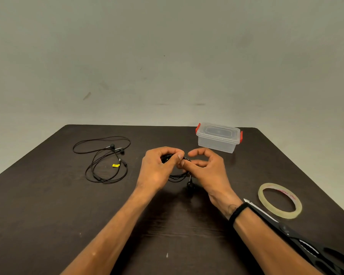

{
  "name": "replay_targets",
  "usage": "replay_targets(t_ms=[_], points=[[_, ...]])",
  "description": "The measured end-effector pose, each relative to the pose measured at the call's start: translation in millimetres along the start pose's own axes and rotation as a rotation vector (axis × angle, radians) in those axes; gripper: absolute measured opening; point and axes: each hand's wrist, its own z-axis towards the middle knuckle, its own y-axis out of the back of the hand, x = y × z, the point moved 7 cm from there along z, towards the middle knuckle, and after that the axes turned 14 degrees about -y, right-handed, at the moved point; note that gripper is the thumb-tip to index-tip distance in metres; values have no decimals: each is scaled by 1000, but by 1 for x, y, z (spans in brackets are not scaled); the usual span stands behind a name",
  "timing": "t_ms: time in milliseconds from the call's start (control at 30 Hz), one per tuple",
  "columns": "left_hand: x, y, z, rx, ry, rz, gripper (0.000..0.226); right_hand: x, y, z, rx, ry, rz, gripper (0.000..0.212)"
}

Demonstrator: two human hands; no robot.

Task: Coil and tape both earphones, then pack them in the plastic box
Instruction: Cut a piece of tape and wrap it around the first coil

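— Scissors (298, 235) lie at the desk's (48, 205) near right edge, beside the tape roll (280, 200). Which step?

— Coiling the first earphone (180, 175) mid-desk: left hand (159, 167) clutches the coil, right hand (205, 167) pinches its cord. Taping likely follows. Second earphone (103, 161) sprawls loose toward the far left; plastic box (218, 138) sits shut at the far right corner.

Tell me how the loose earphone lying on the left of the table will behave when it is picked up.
The loose earphone will probably be floppy: its thin cable lies in slack, uneven loops. It looks light. Lifted at one spot, the loops would likely sag and tangle, with the earbuds dangling.
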Motion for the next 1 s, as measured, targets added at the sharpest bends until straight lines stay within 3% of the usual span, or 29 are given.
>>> replay_targets(t_ms=[233,533,867,1000], points=[[2,3,-1,-6,23,-31,9,-5,1,2,108,-100,236,46],[4,3,0,-21,27,-89,8,-8,2,1,121,-133,369,44],[6,2,-1,-56,61,-117,9,15,11,-10,-178,208,-93,36],[6,0,-2,-54,68,-133,11,18,10,-15,-242,281,-167,33]])
